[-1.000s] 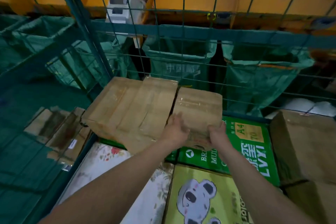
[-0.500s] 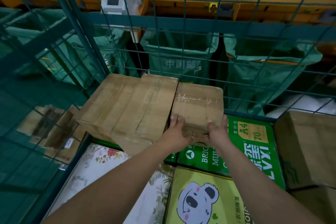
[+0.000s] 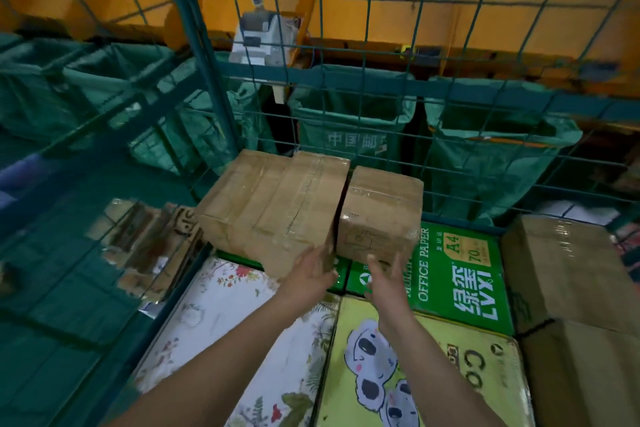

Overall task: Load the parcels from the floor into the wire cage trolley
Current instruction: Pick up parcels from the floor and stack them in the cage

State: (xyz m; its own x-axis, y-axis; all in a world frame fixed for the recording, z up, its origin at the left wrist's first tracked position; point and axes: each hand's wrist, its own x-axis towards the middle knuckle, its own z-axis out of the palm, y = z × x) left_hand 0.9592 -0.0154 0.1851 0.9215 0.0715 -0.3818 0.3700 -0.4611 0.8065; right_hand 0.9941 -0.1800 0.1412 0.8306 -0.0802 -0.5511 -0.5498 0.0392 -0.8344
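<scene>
- Against the back mesh of the wire cage trolley (image 3: 346,55), the small taped parcel (image 3: 381,215) now sits on its own, on the green A4 office-paper box (image 3: 450,270), left side touching or nearly touching the bigger taped parcel (image 3: 273,208).
- Left hand (image 3: 311,274): off the parcel, fingers spread and loose, holding nothing; fingertips just short of the bigger parcel's near corner, contact unclear.
- Right hand (image 3: 384,276): also released, fingers straight and apart, just in front of the small parcel's near face, not gripping.
- Change vs half a second ago: both hands were clamped on the small parcel's near edge, pushing it in; now both have let go and pulled back toward the person. Parcel looks to be in about the same place, so placement seems finished.
- Meaning for task, my read: this parcel is loaded; next would be going back to the floor for another. Floor parcels not in view, so remaining count unknown.
- Lower layer: floral-print box (image 3: 225,322) left, yellow koala-print box (image 3: 398,374) centre, plain brown cartons (image 3: 571,270) right.
- Outside the cage: green mail sacks (image 3: 349,128) hanging behind the mesh, orange structure above.
- View has also tilted up compared with earlier.
</scene>
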